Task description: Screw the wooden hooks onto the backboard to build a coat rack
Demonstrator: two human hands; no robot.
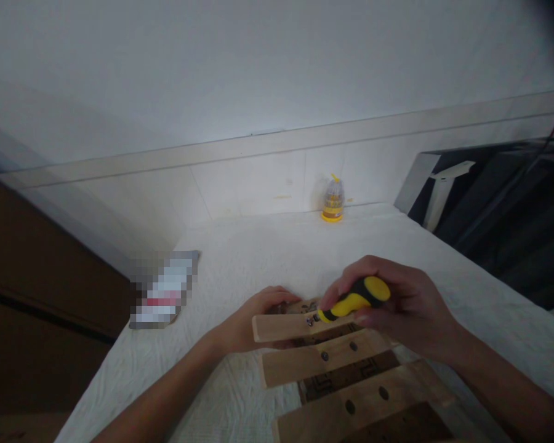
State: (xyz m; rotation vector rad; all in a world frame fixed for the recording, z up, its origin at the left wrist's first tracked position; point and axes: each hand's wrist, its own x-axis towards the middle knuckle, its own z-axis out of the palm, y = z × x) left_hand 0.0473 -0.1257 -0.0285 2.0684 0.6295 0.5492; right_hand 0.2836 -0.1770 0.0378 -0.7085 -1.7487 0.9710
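Observation:
A wooden slatted piece (300,366) with dark round spots on its slats lies at the front of the white-covered table. My left hand (247,320) is closed around the far end of it, by the farthest slat (277,328); some fingers are hidden behind the wood. My right hand (404,301) is wrapped round the yellow and black handle of a screwdriver (351,300). The screwdriver tilts down to the left, its tip at a metal screw (309,321) on the farthest slat. Whether the tip sits in the screw head, I cannot tell.
Near the wall stands a clear cone-shaped container with a yellow base (333,203). A blurred flat packet (168,292) lies on the table's left side. Dark brown furniture (41,295) is at the left, and a black object with a pale bracket (443,191) at the right.

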